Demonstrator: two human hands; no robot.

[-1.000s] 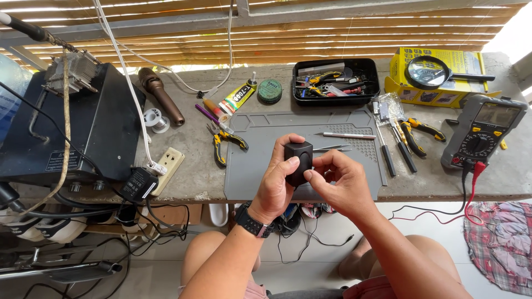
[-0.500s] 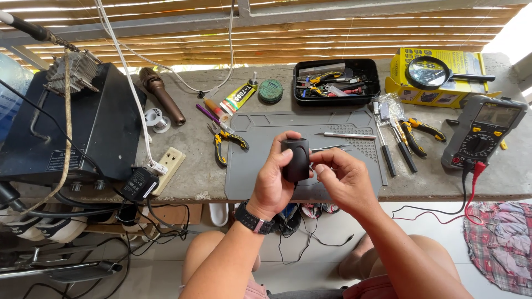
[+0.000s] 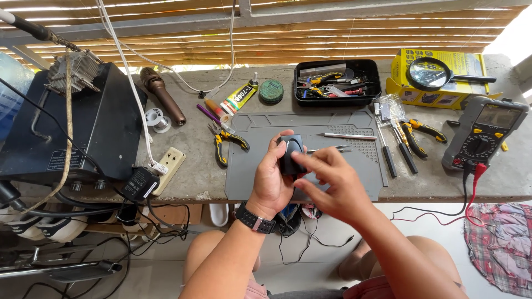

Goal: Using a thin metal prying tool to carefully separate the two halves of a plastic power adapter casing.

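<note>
Black plastic mouse (image 3: 291,155) sat clamped in our left hand (image 3: 271,180); right hand (image 3: 332,185) fingers spread, touching it. Judged light, rigid, smooth: hold its sides.

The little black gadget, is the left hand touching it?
Touching. The head view shows the left hand wrapped around the small black device, thumb and fingers pressed against its sides, no gap between them, above the grey work mat.
</note>
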